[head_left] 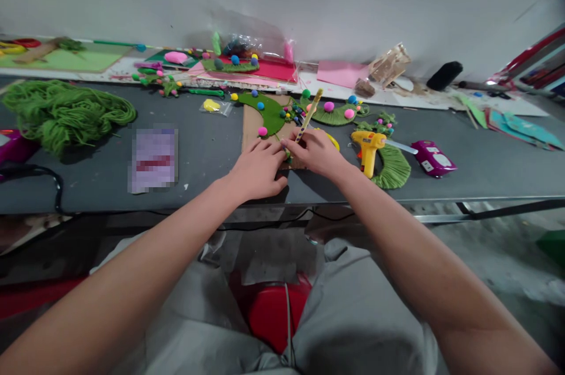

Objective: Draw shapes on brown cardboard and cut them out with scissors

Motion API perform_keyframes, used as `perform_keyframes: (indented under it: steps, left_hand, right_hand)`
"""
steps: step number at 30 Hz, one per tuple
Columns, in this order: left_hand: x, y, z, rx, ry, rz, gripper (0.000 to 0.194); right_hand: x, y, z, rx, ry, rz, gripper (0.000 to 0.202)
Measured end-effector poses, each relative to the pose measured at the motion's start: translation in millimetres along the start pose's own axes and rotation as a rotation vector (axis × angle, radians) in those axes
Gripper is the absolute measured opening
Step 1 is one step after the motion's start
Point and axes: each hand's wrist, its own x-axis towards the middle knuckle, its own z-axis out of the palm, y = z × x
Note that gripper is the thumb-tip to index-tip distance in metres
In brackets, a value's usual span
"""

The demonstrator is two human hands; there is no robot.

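Note:
My right hand (316,151) grips a thin wooden stick (309,115) that slants up and away from my fingers. My left hand (258,168) rests on a brown cardboard piece (251,123), fingertips meeting the right hand's over a small green bit that they mostly hide. A green felt arc (269,111) with coloured pompoms lies on the cardboard just beyond my hands. A yellow glue gun (368,148) stands to the right of my right hand, on a green yarn fan (394,168).
A green yarn heap (62,110) lies at far left, a blurred paper (153,158) left of my hands, a magenta tool (433,158) at right. Felt sheets, pompom bags and scraps line the wall. The table's front edge (485,199) runs close below my hands.

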Motion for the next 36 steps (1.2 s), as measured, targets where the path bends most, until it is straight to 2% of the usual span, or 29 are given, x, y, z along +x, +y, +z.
perform_keyframes:
  steps: [5,9,14,18,23,27,31,36]
  left_hand:
    - [0.2,0.5,-1.0,0.009,-0.004,-0.001,0.036]
    - [-0.2,0.9,-1.2,0.010,-0.001,-0.002,0.039]
    - [0.0,1.3,-0.6,0.011,-0.006,-0.008,0.037]
    - [-0.2,1.1,0.9,0.011,0.004,-0.010,0.039]
    - [-0.7,1.2,1.6,0.008,0.005,-0.008,0.037]
    - [-0.3,1.0,1.3,0.003,0.000,-0.006,0.038]
    - [0.0,1.0,0.7,-0.003,-0.003,-0.009,0.037]
    - [-0.1,1.8,1.4,-0.011,0.006,-0.009,0.039]
  right_hand:
    - [0.2,0.4,-1.4,-0.017,0.006,0.057,0.032]
    - [0.0,-0.6,-0.5,-0.002,0.015,0.002,0.027]
    - [0.9,-1.1,-0.1,-0.006,0.015,0.062,0.031]
    - [1.5,-1.0,0.1,-0.006,0.015,0.006,0.027]
    - [2.0,-3.1,-0.4,-0.035,0.023,0.067,0.031]
    - [2.5,-3.7,0.7,-0.027,0.011,0.036,0.025]
    - [3.2,-2.5,1.5,-0.033,0.021,0.048,0.031]
    - [2.5,-4.2,1.8,-0.006,0.012,0.031,0.029]
